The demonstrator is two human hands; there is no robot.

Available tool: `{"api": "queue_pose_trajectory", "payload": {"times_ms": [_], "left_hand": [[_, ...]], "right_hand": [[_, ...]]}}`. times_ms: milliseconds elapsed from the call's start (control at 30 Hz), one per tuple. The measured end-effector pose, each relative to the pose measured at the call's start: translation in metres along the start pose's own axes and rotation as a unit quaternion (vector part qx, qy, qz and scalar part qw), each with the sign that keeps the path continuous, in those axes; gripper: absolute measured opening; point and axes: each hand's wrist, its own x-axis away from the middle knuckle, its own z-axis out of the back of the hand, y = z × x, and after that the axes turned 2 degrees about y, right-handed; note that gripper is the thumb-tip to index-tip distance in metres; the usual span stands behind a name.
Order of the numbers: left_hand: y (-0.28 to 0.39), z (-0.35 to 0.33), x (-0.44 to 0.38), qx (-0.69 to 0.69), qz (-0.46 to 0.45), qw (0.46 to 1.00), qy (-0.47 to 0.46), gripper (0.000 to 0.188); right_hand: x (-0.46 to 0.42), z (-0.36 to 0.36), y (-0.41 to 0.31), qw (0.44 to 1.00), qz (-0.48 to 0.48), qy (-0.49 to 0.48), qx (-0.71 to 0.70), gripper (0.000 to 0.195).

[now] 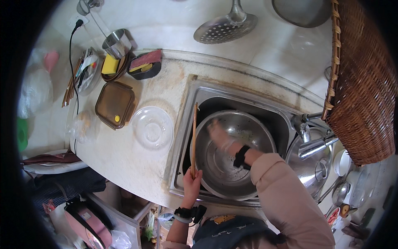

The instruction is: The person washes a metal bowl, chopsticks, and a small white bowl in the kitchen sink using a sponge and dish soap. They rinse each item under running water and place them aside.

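Near the sink's left edge, my left hand (192, 183) grips the lower end of wooden chopsticks (194, 137), which stand out away from me over the rim of a large stainless steel basin (206, 183). The basin sits inside the steel sink (183, 124), with small dark bits and some wetness on its inside. My right hand (220, 135), blurred, reaches over the basin's left part; whether it touches the metal or holds anything, I cannot tell.
A chrome faucet (317, 144) and a steel lid (306, 165) are right of the basin. A wicker basket (363, 87) hangs at the upper right. On the left counter lie a clear plastic lid (152, 129) and a brown lidded container (114, 104). A skimmer (227, 29) hangs on the wall.
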Motion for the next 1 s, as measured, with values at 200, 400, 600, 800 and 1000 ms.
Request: {"api": "queue_pose_trajectory", "payload": {"times_ms": [200, 400, 600, 800, 1000], "left_hand": [[0.002, 0.000, -0.001, -0.029, -0.046, 0.999, -0.005, 0.029], [-0.007, 0.002, 0.006, -0.005, -0.017, 1.000, 0.010, 0.030], [-0.005, 0.002, 0.003, 0.001, -0.005, 1.000, -0.009, 0.031], [-0.008, 0.003, 0.001, -0.015, -0.033, 0.999, -0.003, 0.031], [-0.009, 0.001, 0.004, -0.004, -0.070, 0.997, 0.012, 0.030]], "right_hand": [[-0.010, 0.083, -0.006, 0.964, 0.205, 0.090, 0.141, 0.013], [0.043, 0.090, 0.072, 0.900, -0.426, 0.090, 0.018, 0.027], [0.002, 0.068, 0.050, 0.876, -0.435, 0.143, -0.150, 0.037], [0.032, 0.056, -0.022, 0.955, -0.148, -0.155, -0.203, 0.025], [0.037, 0.063, 0.050, 0.864, -0.478, 0.004, -0.159, 0.026]]}}
